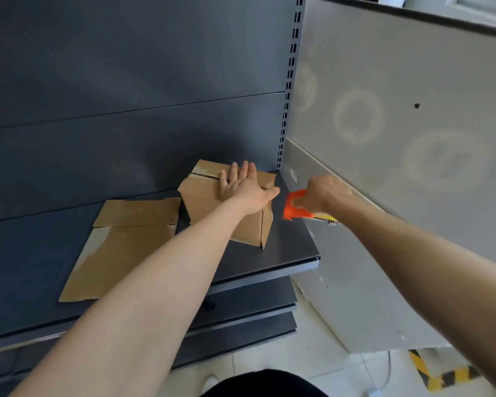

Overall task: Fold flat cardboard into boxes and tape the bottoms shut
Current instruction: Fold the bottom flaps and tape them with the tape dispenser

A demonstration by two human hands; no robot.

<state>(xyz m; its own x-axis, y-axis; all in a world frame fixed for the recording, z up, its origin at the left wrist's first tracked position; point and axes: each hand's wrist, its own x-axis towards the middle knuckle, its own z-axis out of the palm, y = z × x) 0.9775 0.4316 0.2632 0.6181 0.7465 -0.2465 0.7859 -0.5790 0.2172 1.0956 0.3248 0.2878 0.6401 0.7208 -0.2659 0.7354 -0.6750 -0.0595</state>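
**While you are pinning the flaps, the tape is waiting beside the box**

As your left hand point(242, 186) is lying flat on top of the box point(201, 197), fingers straight and pressing the closed flaps down, its grip is wide and holding nothing. Your right hand point(324, 196) is wrapping its grip round the orange tape dispenser point(294, 207), just right of the box and clear of it. The box is sitting on the dark shelf point(292, 250), turned askew, with one lower corner pointing toward you. Its flap seam point(205, 175) is running crosswise toward the dispenser side, which is probably its long axis. Flat cardboard point(123, 245) is lying just left of the box. The box is likely handling light and hollow, with springy flaps and walls that give, so you are best pressing over the seam.
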